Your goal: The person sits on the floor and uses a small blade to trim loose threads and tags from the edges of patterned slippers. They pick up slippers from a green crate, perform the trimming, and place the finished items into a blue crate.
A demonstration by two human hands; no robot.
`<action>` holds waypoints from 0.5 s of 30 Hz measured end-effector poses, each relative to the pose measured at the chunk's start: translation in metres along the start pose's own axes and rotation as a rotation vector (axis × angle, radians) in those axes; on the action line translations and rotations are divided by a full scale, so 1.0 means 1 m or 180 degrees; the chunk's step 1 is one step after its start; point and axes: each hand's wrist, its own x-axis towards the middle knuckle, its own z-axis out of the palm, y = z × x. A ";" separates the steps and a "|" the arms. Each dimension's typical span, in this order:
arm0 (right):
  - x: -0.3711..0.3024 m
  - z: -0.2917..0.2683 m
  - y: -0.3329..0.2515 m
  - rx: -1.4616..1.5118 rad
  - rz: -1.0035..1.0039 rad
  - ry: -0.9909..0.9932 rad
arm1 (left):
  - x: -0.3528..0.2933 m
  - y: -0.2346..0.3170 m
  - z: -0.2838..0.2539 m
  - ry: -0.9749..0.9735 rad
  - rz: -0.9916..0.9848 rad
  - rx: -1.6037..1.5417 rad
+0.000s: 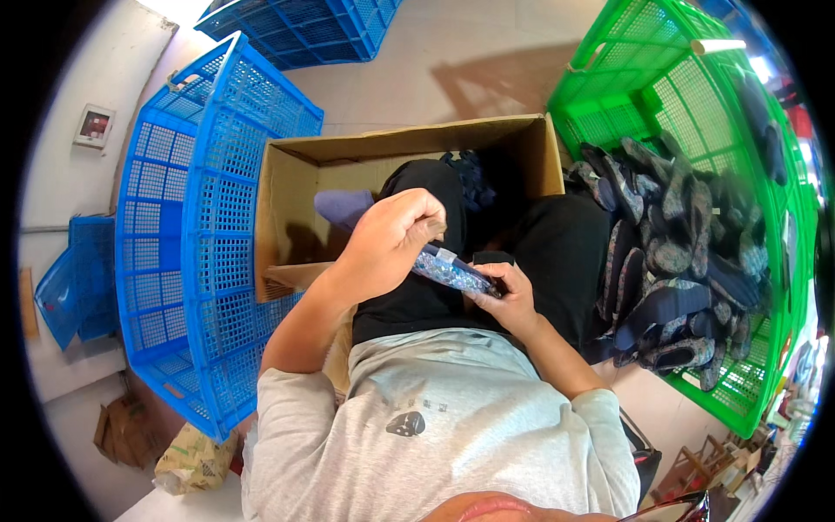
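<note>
A slipper (450, 271) with a blue patterned side and a dark edge is held across my lap between both hands. My left hand (391, 233) is closed at its upper left end, with the fingertips bent down and partly hidden. Around the lower right end my right hand (509, 296) is closed, thumb and fingers pinching it. A small pale tag or strip (445, 255) shows on the slipper's upper edge. Beyond my left wrist a rounded purple thing (342, 207) sticks out over the cardboard box (541, 157); its kind I cannot make out.
Dark crumpled pieces (470, 178) lie inside the box, beyond my knees. At the right, a green crate (696, 104) stands beside a heap of dark patterned slippers (665, 252). Blue crates (217, 235) stand at the left and far side. A yellowish bag (198, 458) sits at lower left.
</note>
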 end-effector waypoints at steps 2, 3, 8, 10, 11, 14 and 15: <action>0.003 -0.001 -0.006 -0.0043 -0.0086 0.0041 | 0.007 0.000 0.009 -0.0147 -0.0224 -0.0607; 0.003 -0.002 -0.010 -0.0077 -0.0103 0.0041 | 0.011 0.000 0.012 -0.0255 -0.0177 -0.0756; 0.004 -0.005 -0.008 -0.0205 -0.0174 0.0141 | 0.033 0.009 0.024 -0.0818 -0.0128 -0.0714; 0.005 -0.006 -0.007 -0.0180 -0.0171 0.0191 | 0.042 0.010 0.024 -0.1056 -0.0101 -0.0610; 0.006 -0.008 -0.008 -0.0078 -0.0091 0.0132 | 0.044 0.003 0.026 -0.1130 -0.0188 -0.0748; 0.008 -0.013 -0.016 0.0044 0.0072 -0.0075 | 0.048 -0.016 0.031 -0.1109 -0.0589 -0.1703; 0.010 -0.018 -0.020 -0.0037 0.0069 -0.0172 | 0.048 -0.019 0.032 -0.1019 -0.0705 -0.2058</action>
